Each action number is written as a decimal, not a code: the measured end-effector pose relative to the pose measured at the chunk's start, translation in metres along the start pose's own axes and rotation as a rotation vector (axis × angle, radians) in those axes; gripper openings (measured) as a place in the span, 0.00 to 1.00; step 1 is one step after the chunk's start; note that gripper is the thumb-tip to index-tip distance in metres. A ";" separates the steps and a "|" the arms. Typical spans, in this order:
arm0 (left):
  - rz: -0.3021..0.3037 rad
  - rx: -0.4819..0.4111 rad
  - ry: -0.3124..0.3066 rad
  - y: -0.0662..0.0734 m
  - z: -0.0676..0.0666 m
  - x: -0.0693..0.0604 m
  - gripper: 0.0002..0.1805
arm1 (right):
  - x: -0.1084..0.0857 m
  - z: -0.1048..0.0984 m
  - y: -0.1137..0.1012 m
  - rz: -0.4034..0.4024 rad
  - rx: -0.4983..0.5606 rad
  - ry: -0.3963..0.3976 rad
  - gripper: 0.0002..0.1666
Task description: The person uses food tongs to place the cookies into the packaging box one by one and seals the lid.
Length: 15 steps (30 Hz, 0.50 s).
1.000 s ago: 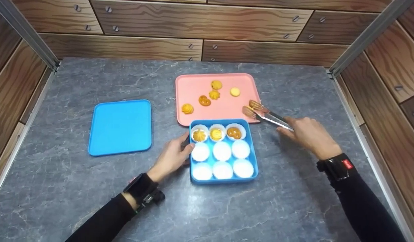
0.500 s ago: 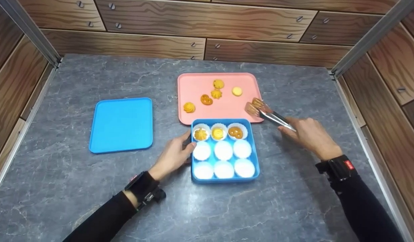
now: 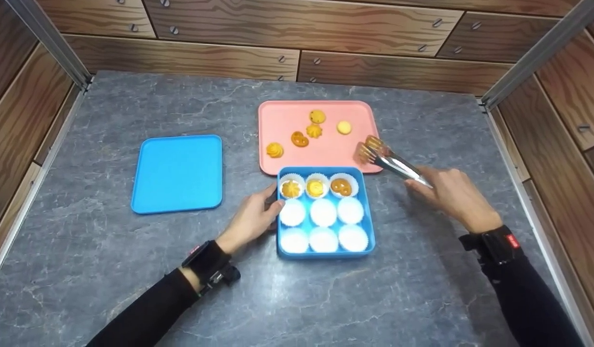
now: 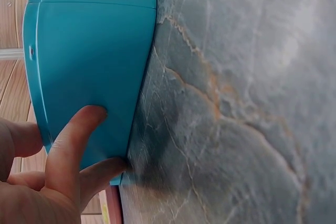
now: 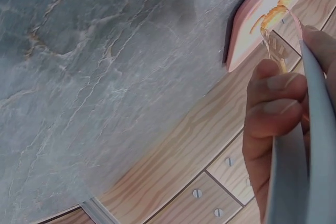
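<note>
My left hand (image 3: 252,217) holds the left wall of a blue box (image 3: 369,217), thumb at the rim and fingers against the outer side (image 4: 94,66). Paper cups fill the box; the back row holds a star-shaped cookie (image 3: 291,189), a swirled yellow cookie (image 3: 315,187) and a pretzel (image 3: 341,187). My right hand (image 3: 458,195) grips metal tongs (image 3: 402,167), their slotted tips over the right front part of a pink tray (image 3: 325,156). In the right wrist view a golden cookie (image 5: 274,17) shows at the tips; I cannot tell whether they squeeze it.
Several cookies lie on the pink tray, including another pretzel (image 3: 299,139), a round pale cookie (image 3: 344,127) and a swirl (image 3: 274,150) near its left edge. A blue square lid (image 3: 178,173) lies on the grey table at left. Wood-patterned walls (image 3: 258,24) enclose the table.
The tongs' tips have drawn a little closer together over the tray's right front part. My left hand stays on the box. The whole scene shifts slightly as the head view moves.
</note>
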<state>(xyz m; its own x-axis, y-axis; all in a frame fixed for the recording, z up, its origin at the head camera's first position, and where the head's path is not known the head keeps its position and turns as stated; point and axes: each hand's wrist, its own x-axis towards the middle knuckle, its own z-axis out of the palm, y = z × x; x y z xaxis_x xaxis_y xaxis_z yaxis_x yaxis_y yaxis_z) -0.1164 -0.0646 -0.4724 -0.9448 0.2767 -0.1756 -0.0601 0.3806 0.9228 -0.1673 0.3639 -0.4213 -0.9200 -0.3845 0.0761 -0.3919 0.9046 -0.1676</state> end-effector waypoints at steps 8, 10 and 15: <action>-0.024 -0.060 -0.018 0.001 0.001 0.000 0.34 | -0.006 -0.008 -0.008 -0.055 -0.006 0.075 0.18; -0.028 -0.060 -0.017 0.000 0.001 0.001 0.34 | -0.007 -0.010 -0.010 -0.073 -0.005 0.097 0.17; -0.029 -0.058 -0.012 0.000 0.001 0.001 0.34 | -0.010 -0.013 -0.015 -0.103 0.000 0.130 0.16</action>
<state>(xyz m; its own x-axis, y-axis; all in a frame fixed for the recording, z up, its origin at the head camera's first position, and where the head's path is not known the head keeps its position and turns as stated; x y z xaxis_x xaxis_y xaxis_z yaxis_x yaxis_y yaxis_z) -0.1167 -0.0632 -0.4731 -0.9383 0.2772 -0.2067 -0.1064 0.3371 0.9354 -0.1526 0.3567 -0.4064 -0.8667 -0.4483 0.2190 -0.4842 0.8616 -0.1523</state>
